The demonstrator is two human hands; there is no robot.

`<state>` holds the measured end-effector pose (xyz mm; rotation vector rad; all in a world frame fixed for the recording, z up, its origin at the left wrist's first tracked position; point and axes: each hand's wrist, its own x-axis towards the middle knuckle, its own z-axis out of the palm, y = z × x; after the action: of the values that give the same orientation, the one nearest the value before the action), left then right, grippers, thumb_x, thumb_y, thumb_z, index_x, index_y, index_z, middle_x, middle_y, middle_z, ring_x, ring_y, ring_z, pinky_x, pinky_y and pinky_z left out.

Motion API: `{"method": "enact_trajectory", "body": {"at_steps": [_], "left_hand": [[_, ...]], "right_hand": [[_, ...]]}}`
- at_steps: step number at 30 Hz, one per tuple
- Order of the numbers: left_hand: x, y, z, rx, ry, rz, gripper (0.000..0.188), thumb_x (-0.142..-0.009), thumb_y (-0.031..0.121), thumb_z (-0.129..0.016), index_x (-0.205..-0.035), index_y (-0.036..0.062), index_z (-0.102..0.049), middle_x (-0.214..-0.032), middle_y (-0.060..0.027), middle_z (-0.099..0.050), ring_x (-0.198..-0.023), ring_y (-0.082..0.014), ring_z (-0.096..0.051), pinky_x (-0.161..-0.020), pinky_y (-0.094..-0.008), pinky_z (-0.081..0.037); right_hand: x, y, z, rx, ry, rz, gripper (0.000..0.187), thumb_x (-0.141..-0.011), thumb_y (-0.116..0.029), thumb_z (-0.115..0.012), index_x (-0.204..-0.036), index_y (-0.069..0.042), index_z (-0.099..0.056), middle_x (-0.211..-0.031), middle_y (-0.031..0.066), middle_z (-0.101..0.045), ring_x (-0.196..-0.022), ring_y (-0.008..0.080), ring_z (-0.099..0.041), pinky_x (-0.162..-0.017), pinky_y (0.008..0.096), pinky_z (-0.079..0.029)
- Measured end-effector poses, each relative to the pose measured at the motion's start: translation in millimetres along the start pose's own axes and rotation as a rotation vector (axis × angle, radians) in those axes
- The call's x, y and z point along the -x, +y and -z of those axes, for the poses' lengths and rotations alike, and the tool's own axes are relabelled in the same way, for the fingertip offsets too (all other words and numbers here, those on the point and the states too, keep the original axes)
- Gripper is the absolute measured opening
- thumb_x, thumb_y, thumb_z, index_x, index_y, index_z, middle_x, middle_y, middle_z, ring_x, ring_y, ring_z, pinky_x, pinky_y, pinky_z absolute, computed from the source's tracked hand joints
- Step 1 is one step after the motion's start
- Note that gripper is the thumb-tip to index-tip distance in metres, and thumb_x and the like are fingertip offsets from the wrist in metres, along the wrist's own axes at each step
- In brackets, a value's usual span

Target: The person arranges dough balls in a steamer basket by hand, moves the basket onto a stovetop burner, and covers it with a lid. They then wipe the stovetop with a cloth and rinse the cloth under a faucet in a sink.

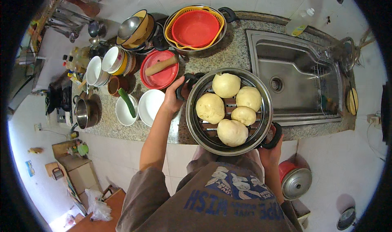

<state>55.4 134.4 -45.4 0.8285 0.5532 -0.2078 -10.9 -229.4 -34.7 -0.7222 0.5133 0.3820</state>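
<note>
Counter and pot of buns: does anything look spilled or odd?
Nothing looks spilled. Slightly odd: a long green vegetable pokes past the rim of a white bowl, and a rolling pin lies across a red basket. The buns sit inside the pot, held by the left hand and right hand.

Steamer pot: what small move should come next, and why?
Probably easing the steamer pot forward over the counter, kept level: the left hand and right hand hold its handles, its near rim reaches past the counter's front edge in view, and five buns sit inside.
</note>
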Motion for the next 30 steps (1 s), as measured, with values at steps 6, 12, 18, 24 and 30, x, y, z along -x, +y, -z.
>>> {"method": "enact_trajectory", "body": {"at_steps": [6, 12, 18, 24, 30], "left_hand": [[45.2, -33.6, 2.1, 0.15, 0.115, -0.171, 0.039, -0.082, 0.036, -0.052, -0.099, 0.0008, -0.055, -0.095, -0.0098, -0.06, -0.083, -0.0204, -0.056, -0.077, -0.0294, -0.044], [139.6, -49.4, 6.6, 0.237, 0.427, -0.387, 0.035, -0.082, 0.039, -0.051, -0.095, 0.0073, -0.059, -0.087, -0.0008, -0.062, -0.075, -0.014, -0.055, -0.066, -0.0263, -0.042], [233.2, -57.4, 1.9, 0.386, 0.647, -0.467, 0.037, -0.081, 0.043, -0.05, -0.096, 0.0098, -0.058, -0.082, -0.0002, -0.061, -0.061, -0.0086, -0.051, -0.051, -0.0206, -0.036], [352.0, -46.8, 39.0, 0.515, 0.845, -0.617, 0.041, -0.082, 0.044, -0.047, -0.091, 0.0068, -0.063, -0.07, 0.0023, -0.061, -0.055, -0.0067, -0.05, -0.047, -0.0195, -0.033], [467.4, -8.7, 117.4, 0.478, 0.943, -0.651, 0.043, -0.082, 0.047, -0.046, -0.09, 0.0081, -0.062, -0.061, 0.0059, -0.053, -0.053, -0.0059, -0.047, -0.045, -0.0191, -0.031]], "right_hand": [[-21.6, -30.7, 21.7, 0.421, -0.123, 0.087, 0.05, -0.09, -0.05, -0.028, -0.125, -0.015, -0.035, -0.12, 0.0089, -0.046, -0.106, 0.0278, -0.048, -0.09, 0.0442, -0.037], [-12.3, -73.8, -63.7, 0.485, -0.311, 0.007, 0.043, -0.091, -0.042, -0.032, -0.122, -0.013, -0.039, -0.121, 0.0034, -0.043, -0.102, 0.022, -0.05, -0.085, 0.0368, -0.041], [-6.1, -70.3, -141.1, 0.567, -0.335, -0.303, 0.051, -0.091, -0.046, -0.027, -0.121, -0.007, -0.041, -0.102, 0.0142, -0.058, -0.088, 0.0234, -0.058, -0.078, 0.039, -0.046], [36.6, 7.0, -224.2, 0.696, -0.55, -0.398, 0.046, -0.093, -0.04, -0.026, -0.108, -0.004, -0.051, -0.081, 0.0159, -0.063, -0.069, 0.0234, -0.062, -0.06, 0.0363, -0.051], [99.4, 120.3, -307.6, 0.754, -0.66, -0.638, 0.046, -0.092, -0.043, -0.029, -0.106, -0.006, -0.053, -0.078, 0.017, -0.063, -0.064, 0.0249, -0.062, -0.054, 0.0369, -0.052]]}}
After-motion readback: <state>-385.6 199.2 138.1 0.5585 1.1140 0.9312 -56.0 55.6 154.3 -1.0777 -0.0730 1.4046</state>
